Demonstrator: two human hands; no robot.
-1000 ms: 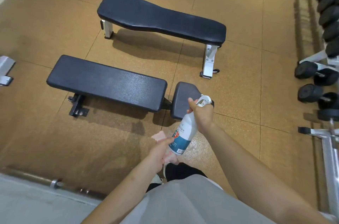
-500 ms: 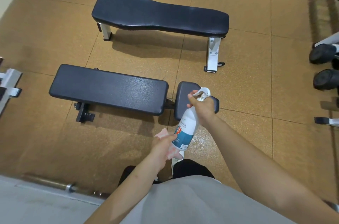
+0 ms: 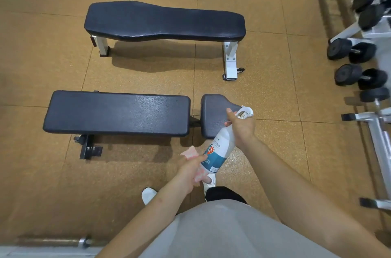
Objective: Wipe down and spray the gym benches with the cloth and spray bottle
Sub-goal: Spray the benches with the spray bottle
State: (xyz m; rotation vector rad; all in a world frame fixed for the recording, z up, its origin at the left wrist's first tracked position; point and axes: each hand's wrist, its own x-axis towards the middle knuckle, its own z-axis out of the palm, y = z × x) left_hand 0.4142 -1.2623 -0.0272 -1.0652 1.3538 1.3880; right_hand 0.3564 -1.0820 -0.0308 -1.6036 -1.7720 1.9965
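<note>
Two black padded benches stand on the tan floor. The near bench [image 3: 118, 113] has a long pad and a small seat pad [image 3: 213, 114] at its right end. The far bench [image 3: 165, 21] has white legs. My right hand [image 3: 241, 126] grips the neck of a white spray bottle [image 3: 218, 152] with a teal label, its nozzle over the seat pad. My left hand [image 3: 190, 170] holds a pink cloth [image 3: 189, 152] and touches the bottle's lower end.
A white rack with black dumbbells [image 3: 359, 76] runs along the right side. A barbell [image 3: 63, 242] lies on the floor at the lower left. My white shoes [image 3: 149, 194] stand just short of the near bench.
The view has shifted so both benches sit lower and nearer the middle. My hands keep the same hold on the bottle and cloth.
</note>
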